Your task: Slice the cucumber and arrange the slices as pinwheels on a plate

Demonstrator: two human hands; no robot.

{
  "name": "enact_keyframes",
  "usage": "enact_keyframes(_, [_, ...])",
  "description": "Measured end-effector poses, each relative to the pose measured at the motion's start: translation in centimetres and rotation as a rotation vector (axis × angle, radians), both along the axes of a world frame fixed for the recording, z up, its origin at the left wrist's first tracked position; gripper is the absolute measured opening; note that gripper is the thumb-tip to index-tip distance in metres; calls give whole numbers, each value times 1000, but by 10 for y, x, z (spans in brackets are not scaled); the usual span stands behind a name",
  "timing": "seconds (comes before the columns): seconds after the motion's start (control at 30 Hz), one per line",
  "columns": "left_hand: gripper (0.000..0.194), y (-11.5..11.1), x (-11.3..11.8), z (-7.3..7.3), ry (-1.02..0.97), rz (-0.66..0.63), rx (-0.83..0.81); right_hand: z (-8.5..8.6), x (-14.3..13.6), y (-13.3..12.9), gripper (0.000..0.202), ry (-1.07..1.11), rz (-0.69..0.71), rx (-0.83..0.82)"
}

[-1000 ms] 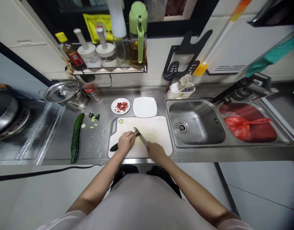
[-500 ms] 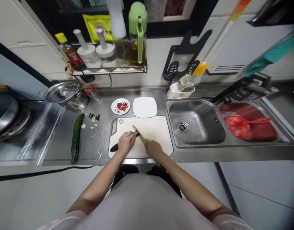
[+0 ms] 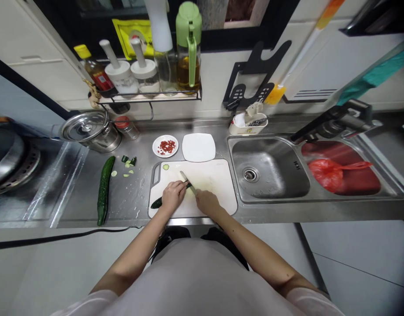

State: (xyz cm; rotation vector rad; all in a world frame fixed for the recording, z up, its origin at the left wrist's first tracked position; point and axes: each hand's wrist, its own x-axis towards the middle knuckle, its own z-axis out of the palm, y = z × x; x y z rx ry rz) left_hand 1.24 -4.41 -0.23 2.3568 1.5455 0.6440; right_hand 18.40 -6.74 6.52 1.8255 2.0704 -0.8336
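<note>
– Your right hand [image 3: 207, 203] and knife [image 3: 193, 190] slid left, slightly forward. Fingers?
– Right, wrapped round the knife; left hand [image 3: 173, 196], curled over the cucumber [image 3: 156, 203].
– Cucumber where?
– On the white cutting board [image 3: 218, 184], blade at its right end.

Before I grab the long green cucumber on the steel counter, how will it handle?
The long green cucumber will probably feel stiff, being one thick length. Its rounded body might roll if nudged, though its slight bend could check that. The shiny steel counter shows wet spots nearby, so the cucumber may slip.
</note>
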Motion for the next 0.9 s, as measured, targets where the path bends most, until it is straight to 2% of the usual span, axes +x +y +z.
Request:
enact_keyframes(0.47, [25,0,1,-2,-20,10,8,-20,-7,3,31,17,-4,87])
enact_keyframes(0.7, [23,0,1,-3,20,13,14,-20,-9,3,31,-19,-35,74])
enact_keyframes(0.9, [25,-2,2,5,56,33,-2,-11,-3,4,32,-28,-24,98])
